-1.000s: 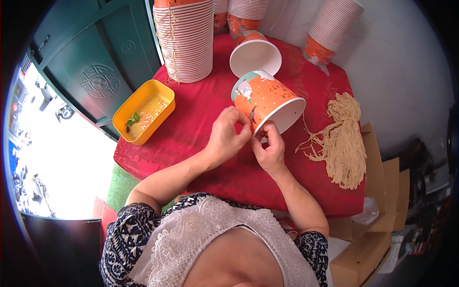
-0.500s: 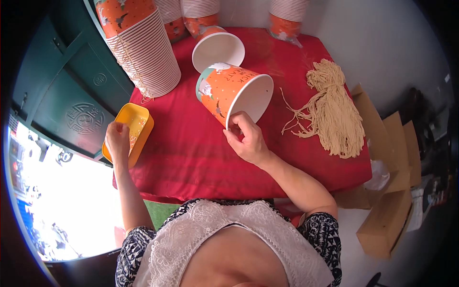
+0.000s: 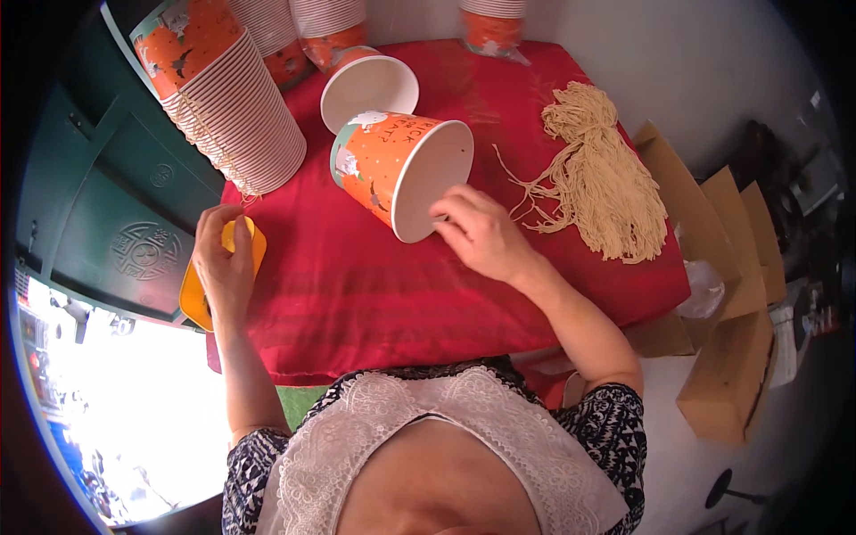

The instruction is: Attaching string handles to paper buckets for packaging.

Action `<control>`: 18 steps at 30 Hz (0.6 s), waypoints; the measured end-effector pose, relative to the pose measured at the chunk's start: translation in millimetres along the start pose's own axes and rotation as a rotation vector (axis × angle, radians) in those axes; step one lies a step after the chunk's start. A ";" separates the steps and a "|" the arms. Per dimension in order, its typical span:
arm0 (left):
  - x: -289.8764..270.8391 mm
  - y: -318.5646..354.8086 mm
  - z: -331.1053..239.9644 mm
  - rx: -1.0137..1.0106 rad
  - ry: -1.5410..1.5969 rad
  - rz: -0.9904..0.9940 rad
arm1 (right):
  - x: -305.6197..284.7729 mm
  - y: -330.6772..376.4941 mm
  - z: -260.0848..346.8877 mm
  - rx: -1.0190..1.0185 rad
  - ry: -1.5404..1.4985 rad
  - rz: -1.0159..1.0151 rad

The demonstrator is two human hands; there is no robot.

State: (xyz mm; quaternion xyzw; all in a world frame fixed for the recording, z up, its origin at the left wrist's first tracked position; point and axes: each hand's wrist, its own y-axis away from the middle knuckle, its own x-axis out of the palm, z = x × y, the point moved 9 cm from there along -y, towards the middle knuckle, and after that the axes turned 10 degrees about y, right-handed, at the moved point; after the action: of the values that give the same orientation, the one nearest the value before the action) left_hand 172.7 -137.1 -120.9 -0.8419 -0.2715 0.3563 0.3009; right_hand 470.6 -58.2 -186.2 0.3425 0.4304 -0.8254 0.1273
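An orange paper bucket (image 3: 379,165) with white and dark figures and a green base lies tilted on its side, its white mouth facing right toward me. My right hand (image 3: 490,236) is in front of the mouth's lower right, thumb and forefinger pinched together; whatever they hold is too small to make out. My left hand (image 3: 223,263) is over a yellow tray (image 3: 198,301) at the table's left edge. Its fingers are curled toward the thumb, and anything between them is hidden. Behind the tilted bucket lies a second paper bucket (image 3: 370,96), its white mouth facing me.
A tall nested stack of buckets (image 3: 236,116) leans at the back left, with cords hanging along it. More wrapped stacks (image 3: 493,31) stand behind. A bundle of beige cords (image 3: 611,196) lies on the right of the red tablecloth (image 3: 357,312). Cardboard boxes (image 3: 727,379) stand beyond.
My right hand has moved from the bucket's rim to in front of its mouth. My left hand stays at the tray, now covering more of it. The whole view has shifted slightly.
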 end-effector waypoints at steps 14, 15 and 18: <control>99.1 13.3 -72.3 0.343 0.111 0.456 | -30.9 53.8 -92.2 0.211 0.323 0.224; 103.2 14.4 -74.6 0.336 0.129 0.481 | -31.3 52.8 -92.6 0.209 0.321 0.219; 107.2 17.2 -74.8 0.320 0.149 0.525 | -26.8 53.8 -93.8 0.204 0.349 0.262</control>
State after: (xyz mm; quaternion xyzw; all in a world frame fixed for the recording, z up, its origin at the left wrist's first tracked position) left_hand 298.2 -100.1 -137.5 -0.8489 0.0375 0.3975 0.3463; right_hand 560.1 -17.8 -238.7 0.5439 0.3121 -0.7694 0.1218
